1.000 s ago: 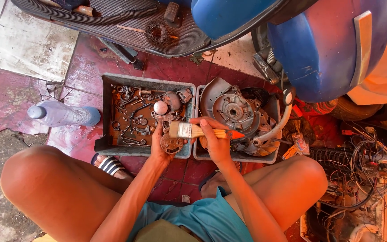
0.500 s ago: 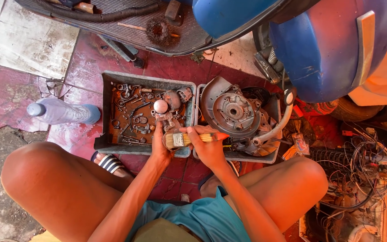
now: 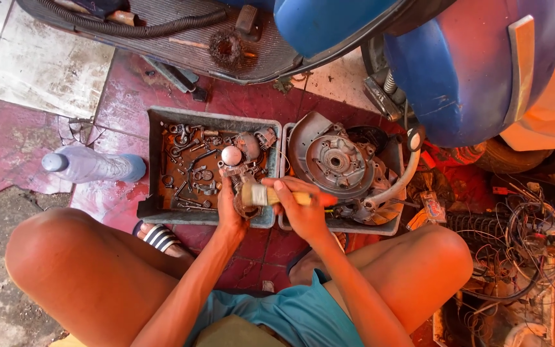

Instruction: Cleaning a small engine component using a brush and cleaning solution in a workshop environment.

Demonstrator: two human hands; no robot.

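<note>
I sit on the floor with both knees apart. My left hand [image 3: 230, 212] holds a small round metal part [image 3: 245, 209] over the near edge of a grey tray [image 3: 155, 164] full of rusty screws, springs and small engine pieces. My right hand [image 3: 303, 209] grips a paintbrush [image 3: 259, 194] with a pale wooden handle; its bristles point left and rest against the part in my left hand. The two hands nearly touch.
A second tray [image 3: 396, 225] to the right carries a large round engine cover [image 3: 332, 157]. A clear plastic bottle [image 3: 91, 165] lies left of the trays. A blue scooter body [image 3: 476, 64] and its footboard [image 3: 181, 32] are ahead. Tangled wires [image 3: 528, 250] lie at right.
The brush and both hands have dropped from above the trays' middle toward the near edge of the left tray, and the brush head has swung onto the held part.
</note>
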